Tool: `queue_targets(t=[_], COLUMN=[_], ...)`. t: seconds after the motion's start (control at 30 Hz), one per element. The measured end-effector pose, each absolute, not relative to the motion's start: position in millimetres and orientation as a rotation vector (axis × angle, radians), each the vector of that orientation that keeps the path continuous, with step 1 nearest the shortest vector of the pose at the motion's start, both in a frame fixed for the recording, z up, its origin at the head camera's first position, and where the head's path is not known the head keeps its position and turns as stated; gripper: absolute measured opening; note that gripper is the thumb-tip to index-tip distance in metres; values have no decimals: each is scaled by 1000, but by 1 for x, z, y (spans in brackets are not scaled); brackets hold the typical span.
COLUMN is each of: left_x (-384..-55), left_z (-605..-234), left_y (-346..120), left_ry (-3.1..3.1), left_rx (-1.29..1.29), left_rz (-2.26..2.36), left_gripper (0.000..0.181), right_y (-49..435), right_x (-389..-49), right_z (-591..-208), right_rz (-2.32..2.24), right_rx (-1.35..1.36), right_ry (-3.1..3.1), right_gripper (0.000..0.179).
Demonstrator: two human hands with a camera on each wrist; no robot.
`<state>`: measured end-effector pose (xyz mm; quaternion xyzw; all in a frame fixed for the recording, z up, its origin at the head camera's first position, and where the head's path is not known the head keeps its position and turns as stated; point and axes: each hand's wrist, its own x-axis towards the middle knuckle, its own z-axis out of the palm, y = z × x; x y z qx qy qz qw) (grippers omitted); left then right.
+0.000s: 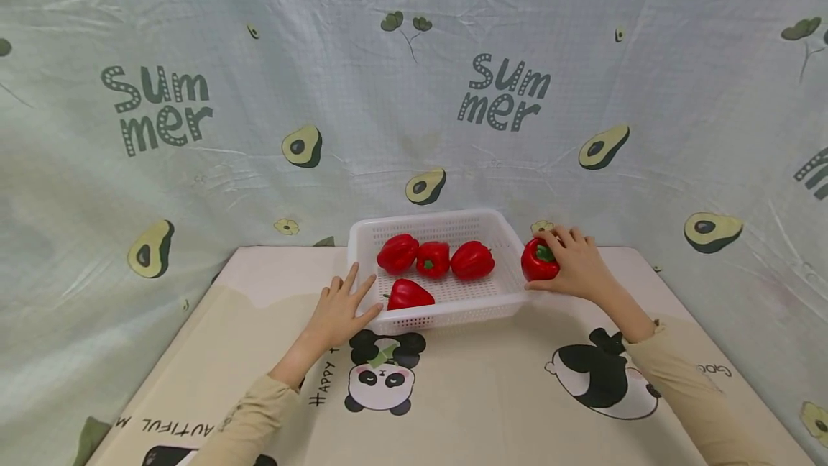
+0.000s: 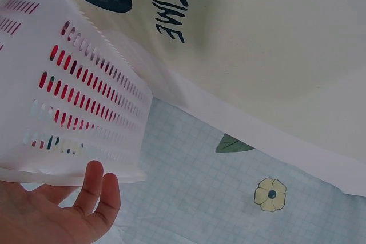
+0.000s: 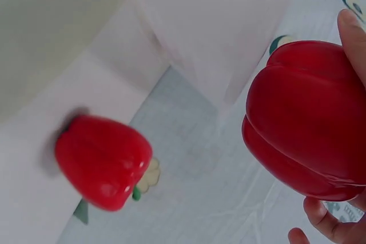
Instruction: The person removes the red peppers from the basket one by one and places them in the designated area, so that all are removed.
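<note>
A white perforated plastic basket holds several red bell peppers, one of them near its front left. My left hand rests on the basket's left rim with its fingers spread. In the left wrist view, two of these fingers show outside the basket's wall. Beyond the basket's right side, my right hand grips a red bell pepper with a green stem, thumb and fingers around it. The right wrist view also shows another red bell pepper lying on the table, apart from the hand.
The basket stands on a cream table cover printed with pandas, near the table's back edge. A pale curtain with avocado prints hangs right behind it and on both sides.
</note>
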<state>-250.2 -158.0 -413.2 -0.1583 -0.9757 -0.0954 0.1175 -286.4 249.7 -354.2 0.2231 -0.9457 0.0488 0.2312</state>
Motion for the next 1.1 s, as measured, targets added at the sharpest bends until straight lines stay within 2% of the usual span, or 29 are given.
queue_targets(t=[0.3,0.53,1.1], left_x=[-250,-250,-250], left_z=[-414,-414,-414], left_y=[-159,-158,-157], left_ry=[-2844,-2842,-2854], left_rx=[-462,-459,-450], left_rz=[-282,-281,-292], left_gripper=[61,61,61], right_y=[281,303,343], right_x=[-279,-275,-284], right_z=[-360,-369,-379], right_rz=[122,116,179], right_rx=[511,447,307], right_ry=[-2606,-2583,-2598], right_gripper=[77,80,73])
